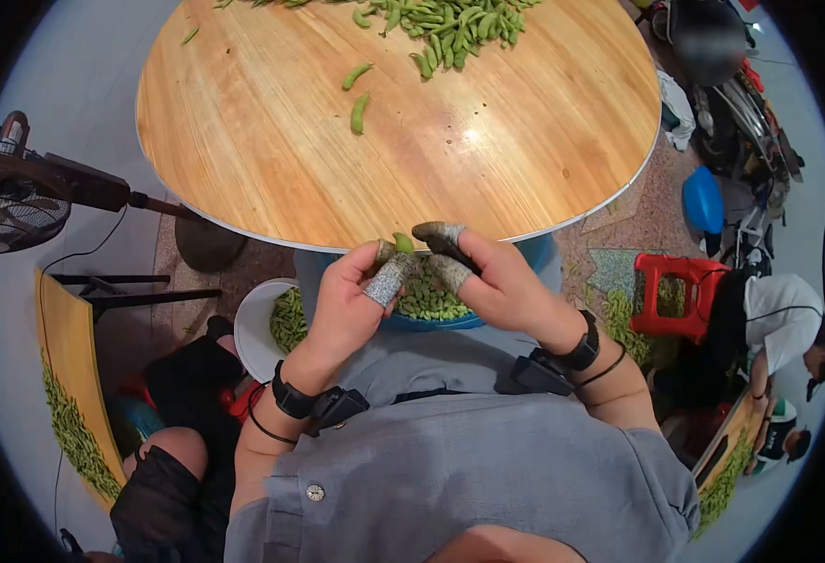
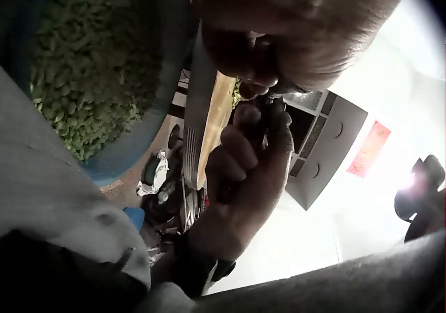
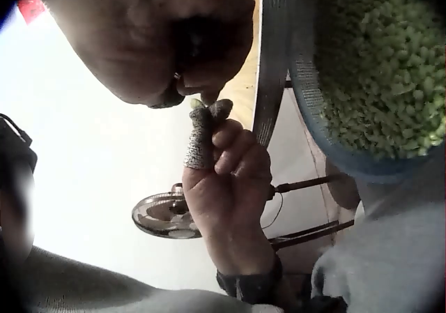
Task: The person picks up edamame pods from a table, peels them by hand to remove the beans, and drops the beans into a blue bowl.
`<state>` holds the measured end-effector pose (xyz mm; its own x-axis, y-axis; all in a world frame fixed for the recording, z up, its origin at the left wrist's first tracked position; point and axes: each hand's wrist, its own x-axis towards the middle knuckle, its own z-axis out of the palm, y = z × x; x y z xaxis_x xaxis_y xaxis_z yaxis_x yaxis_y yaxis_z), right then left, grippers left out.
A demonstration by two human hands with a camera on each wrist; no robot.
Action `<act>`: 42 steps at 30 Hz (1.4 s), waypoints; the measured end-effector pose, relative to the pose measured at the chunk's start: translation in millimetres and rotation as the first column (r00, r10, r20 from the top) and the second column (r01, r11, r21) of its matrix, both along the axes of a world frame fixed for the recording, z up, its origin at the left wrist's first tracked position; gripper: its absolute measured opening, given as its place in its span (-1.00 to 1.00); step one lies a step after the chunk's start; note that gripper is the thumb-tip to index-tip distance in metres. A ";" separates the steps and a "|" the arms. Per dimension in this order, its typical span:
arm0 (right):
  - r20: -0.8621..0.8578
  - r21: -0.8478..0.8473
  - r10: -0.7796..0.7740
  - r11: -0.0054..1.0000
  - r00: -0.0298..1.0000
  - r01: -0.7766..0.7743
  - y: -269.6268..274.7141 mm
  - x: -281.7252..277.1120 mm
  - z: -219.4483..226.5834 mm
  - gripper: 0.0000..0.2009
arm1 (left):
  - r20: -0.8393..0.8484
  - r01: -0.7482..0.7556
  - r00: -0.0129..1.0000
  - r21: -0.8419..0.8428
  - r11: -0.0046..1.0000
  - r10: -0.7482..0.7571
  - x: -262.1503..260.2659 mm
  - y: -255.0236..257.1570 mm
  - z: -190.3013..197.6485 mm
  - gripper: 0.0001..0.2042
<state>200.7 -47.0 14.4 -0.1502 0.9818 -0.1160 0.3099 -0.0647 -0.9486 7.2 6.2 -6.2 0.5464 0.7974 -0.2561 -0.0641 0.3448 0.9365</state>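
Grey shirt cloth (image 1: 487, 460) is closest, and past it, just at the counter's (image 1: 272, 141) near edge, two hands meet with twelve o'clock straight ahead of the wearer. Thumb and forefinger of the left hand (image 1: 347, 296), both wrapped at the tips, are closed in a pinch on one green pod (image 1: 402, 242), only part of it poking out; too little shows for me to be sure which way its long axis runs. From the right hand's (image 1: 492, 277) fingertips it sits just beside them, at about nine o'clock, so the left is nearer by already having it. Those right fingers are partly bent, thumb and forefinger parted, and I can make out nothing between them. Below the hands, toward six o'clock, a blue tub (image 1: 428, 324) holds plenty of loose pale-green beans (image 1: 426, 296). Toward eight or nine, a white bucket (image 1: 251, 324) has green stuff inside, too small to tell beans from pods. Whole pods lie heaped (image 1: 469, 33) near twelve to one, with two strays, one (image 1: 357, 76) beyond the other (image 1: 359, 114), around eleven.
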 end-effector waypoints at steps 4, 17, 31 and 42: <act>-0.060 0.063 0.011 0.998 0.998 -0.008 -7.6 -3.6 -3.1 -0.64 | -0.033 0.063 0.997 -0.025 0.998 -0.064 0.5 -10.3 -0.4 -0.86; -0.158 -0.138 0.018 0.990 0.987 -0.040 -28.9 -12.3 -15.6 -0.73 | 0.034 0.022 0.999 -0.076 0.997 -0.019 -10.2 -36.3 -27.9 -0.89; -0.340 -0.476 -0.039 0.869 0.940 -0.136 -37.0 -8.9 -0.5 -0.68 | -0.310 0.152 0.935 0.792 0.591 0.175 -13.8 -41.9 -22.0 -0.88; -0.630 -0.652 -0.282 0.698 0.724 -0.295 -35.2 -1.7 -7.2 -0.73 | -0.037 0.209 0.977 -0.009 0.978 -0.210 -12.2 -28.2 -30.5 -0.86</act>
